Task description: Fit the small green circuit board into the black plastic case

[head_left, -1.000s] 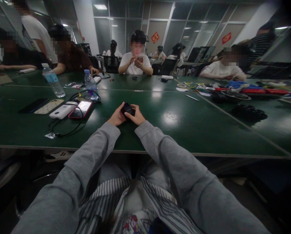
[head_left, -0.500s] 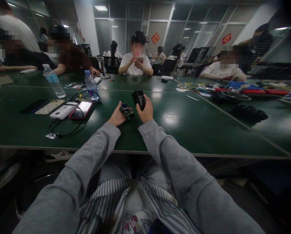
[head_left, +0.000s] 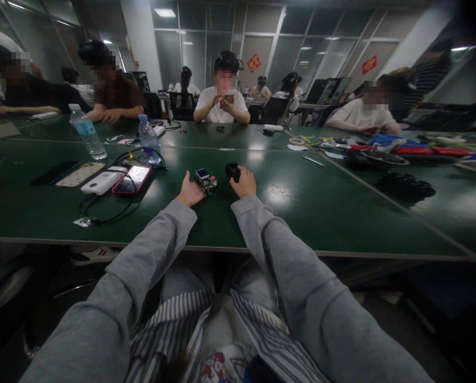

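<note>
A small circuit board [head_left: 206, 182] with a little screen on its top lies across the palm and fingers of my left hand [head_left: 190, 190]. That hand is palm up, with the thumb standing away from the board. To its right, my right hand [head_left: 244, 182] grips a black box-shaped case [head_left: 232, 171] from the near right side, fingers over it. A dark hollow shows in the case's visible end. The case is low over the green tabletop or touching it; I cannot tell which. A gap separates it from the board.
On the left lie a white power bank [head_left: 103, 180], a red-edged phone [head_left: 132, 180] and a black cable [head_left: 120, 215]. Two water bottles [head_left: 88, 133] stand behind them. A pen [head_left: 313, 161] and tangled cables [head_left: 321, 142] lie to the right. A person [head_left: 224, 106] sits opposite.
My right hand has brought the black case down and slightly right, turning it from upright to lying lower. My left hand and the board have barely moved, the hand a little more opened.
</note>
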Available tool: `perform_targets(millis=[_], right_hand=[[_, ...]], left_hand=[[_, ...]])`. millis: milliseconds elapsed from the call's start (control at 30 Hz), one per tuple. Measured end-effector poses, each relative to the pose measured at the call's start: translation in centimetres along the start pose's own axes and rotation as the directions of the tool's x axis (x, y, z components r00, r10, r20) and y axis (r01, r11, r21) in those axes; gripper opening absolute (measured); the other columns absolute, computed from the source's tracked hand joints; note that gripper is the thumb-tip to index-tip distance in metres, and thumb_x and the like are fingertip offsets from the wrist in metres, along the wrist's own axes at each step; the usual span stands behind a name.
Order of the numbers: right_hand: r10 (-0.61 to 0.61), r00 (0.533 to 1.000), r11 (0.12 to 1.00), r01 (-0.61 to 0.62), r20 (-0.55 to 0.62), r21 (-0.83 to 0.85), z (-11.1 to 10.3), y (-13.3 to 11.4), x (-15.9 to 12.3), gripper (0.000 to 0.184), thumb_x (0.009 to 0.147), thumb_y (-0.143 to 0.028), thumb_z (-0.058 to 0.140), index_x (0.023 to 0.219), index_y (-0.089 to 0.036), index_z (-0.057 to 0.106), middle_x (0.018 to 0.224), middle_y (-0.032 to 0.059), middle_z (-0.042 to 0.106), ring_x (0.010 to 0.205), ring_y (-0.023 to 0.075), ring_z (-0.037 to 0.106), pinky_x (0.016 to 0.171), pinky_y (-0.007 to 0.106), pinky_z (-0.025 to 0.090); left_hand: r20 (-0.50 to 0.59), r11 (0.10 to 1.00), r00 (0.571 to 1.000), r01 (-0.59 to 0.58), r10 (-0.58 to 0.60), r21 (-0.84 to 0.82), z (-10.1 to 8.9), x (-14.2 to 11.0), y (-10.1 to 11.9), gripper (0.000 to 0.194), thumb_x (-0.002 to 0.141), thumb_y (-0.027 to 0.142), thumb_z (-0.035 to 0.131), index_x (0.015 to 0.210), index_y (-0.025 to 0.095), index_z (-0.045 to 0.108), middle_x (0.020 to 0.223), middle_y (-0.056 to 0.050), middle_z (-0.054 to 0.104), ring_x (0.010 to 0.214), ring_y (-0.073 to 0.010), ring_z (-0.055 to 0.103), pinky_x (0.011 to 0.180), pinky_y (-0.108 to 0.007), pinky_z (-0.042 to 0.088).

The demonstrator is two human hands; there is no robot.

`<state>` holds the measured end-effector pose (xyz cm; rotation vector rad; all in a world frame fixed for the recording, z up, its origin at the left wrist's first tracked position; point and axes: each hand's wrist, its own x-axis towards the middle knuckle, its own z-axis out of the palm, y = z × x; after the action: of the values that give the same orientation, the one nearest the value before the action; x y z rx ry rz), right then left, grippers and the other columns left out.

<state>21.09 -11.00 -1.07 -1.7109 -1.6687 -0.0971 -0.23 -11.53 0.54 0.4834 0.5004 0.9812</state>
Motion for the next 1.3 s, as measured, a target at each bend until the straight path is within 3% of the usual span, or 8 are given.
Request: perform_targets(millis=[100, 300, 667, 833, 1000, 1167, 1233, 1300], right_hand=[[0.016, 0.999, 0.999, -0.014, 0.035, -0.038, 0.09, -0.07, -0.08, 0.049, 0.080, -0.030, 0.060, 0.126, -0.014, 0.052, 0.115, 0.0181, 0.059, 0.109, 0.0333, 0.053, 0.095, 0.050, 0.043], [0.072, 0.981, 0.997, -0.069, -0.179, 0.025, -0.29, -0.31, 0.11, 0.052, 0.087, -0.037, 0.052, 0.130, -0.010, 0.047, 0.123, 0.0214, 0.052, 0.117, 0.0352, 0.045, 0.098, 0.052, 0.039], [0.110, 0.938, 0.994, -0.109, -0.329, 0.021, -0.51, -0.60, -0.08, 0.055, 0.093, -0.043, 0.039, 0.140, -0.014, 0.034, 0.129, 0.0198, 0.044, 0.122, 0.0351, 0.041, 0.099, 0.056, 0.036], [0.100, 0.957, 0.995, -0.094, -0.272, 0.033, -0.44, -0.81, -0.48, 0.062, 0.091, -0.046, 0.044, 0.144, -0.017, 0.029, 0.131, 0.0188, 0.043, 0.123, 0.0350, 0.041, 0.099, 0.056, 0.036], [0.113, 0.990, 0.992, -0.117, -0.089, -0.043, 0.27, -0.35, -0.61, 0.064, 0.077, -0.043, 0.066, 0.131, -0.014, 0.045, 0.132, 0.0223, 0.041, 0.123, 0.0392, 0.041, 0.097, 0.055, 0.038], [0.125, 0.991, 0.992, -0.124, 0.036, -0.033, 0.32, -0.06, -0.42, 0.056, 0.077, -0.030, 0.065, 0.127, -0.013, 0.048, 0.116, 0.0206, 0.056, 0.109, 0.0354, 0.054, 0.092, 0.052, 0.045], [0.125, 0.992, 0.991, -0.126, 0.020, 0.051, 0.16, -0.22, -0.32, 0.051, 0.079, -0.029, 0.063, 0.126, -0.014, 0.048, 0.113, 0.0189, 0.060, 0.106, 0.0337, 0.057, 0.091, 0.051, 0.047], [0.090, 0.994, 0.983, -0.078, -0.067, 0.169, -0.02, -0.68, -0.30, 0.050, 0.080, -0.030, 0.062, 0.125, -0.015, 0.048, 0.116, 0.0173, 0.061, 0.108, 0.0319, 0.058, 0.094, 0.050, 0.047]], left_hand=[[0.002, 1.000, 1.000, -0.002, 0.002, 0.003, 0.03, -0.01, 0.02, 0.078, 0.090, 0.068, 0.018, 0.137, 0.012, 0.045, 0.115, -0.019, 0.068, 0.107, -0.0305, 0.065, 0.095, -0.048, 0.048], [0.001, 1.000, 1.000, -0.002, 0.002, 0.000, 0.17, -0.19, 0.02, 0.078, 0.091, 0.068, 0.018, 0.137, 0.010, 0.044, 0.113, -0.021, 0.068, 0.107, -0.0307, 0.065, 0.095, -0.048, 0.048], [-0.001, 1.000, 1.000, -0.003, 0.003, -0.001, 0.10, -0.11, -0.01, 0.074, 0.091, 0.067, 0.019, 0.134, 0.014, 0.048, 0.115, -0.019, 0.068, 0.106, -0.0307, 0.066, 0.095, -0.049, 0.048], [-0.006, 1.000, 1.000, -0.004, 0.004, -0.005, 0.21, -0.23, 0.01, 0.076, 0.091, 0.068, 0.020, 0.134, 0.012, 0.048, 0.115, -0.020, 0.067, 0.106, -0.0306, 0.066, 0.094, -0.048, 0.049], [-0.011, 1.000, 1.000, 0.000, 0.000, -0.006, 0.31, -0.25, 0.00, 0.078, 0.091, 0.068, 0.019, 0.136, 0.010, 0.046, 0.116, -0.021, 0.067, 0.106, -0.0297, 0.066, 0.095, -0.045, 0.049], [-0.019, 1.000, 1.000, 0.001, -0.001, -0.005, 0.36, -0.30, 0.02, 0.075, 0.092, 0.067, 0.019, 0.137, 0.013, 0.045, 0.116, -0.019, 0.067, 0.106, -0.0298, 0.066, 0.095, -0.047, 0.049], [-0.014, 1.000, 1.000, 0.003, -0.003, -0.010, 0.32, -0.28, 0.03, 0.076, 0.092, 0.067, 0.019, 0.137, 0.012, 0.045, 0.115, -0.019, 0.068, 0.105, -0.0300, 0.066, 0.095, -0.047, 0.049], [-0.008, 1.000, 1.000, 0.006, -0.006, -0.015, 0.23, -0.21, 0.03, 0.077, 0.092, 0.067, 0.019, 0.136, 0.010, 0.046, 0.114, -0.020, 0.068, 0.104, -0.0298, 0.067, 0.095, -0.047, 0.049]])
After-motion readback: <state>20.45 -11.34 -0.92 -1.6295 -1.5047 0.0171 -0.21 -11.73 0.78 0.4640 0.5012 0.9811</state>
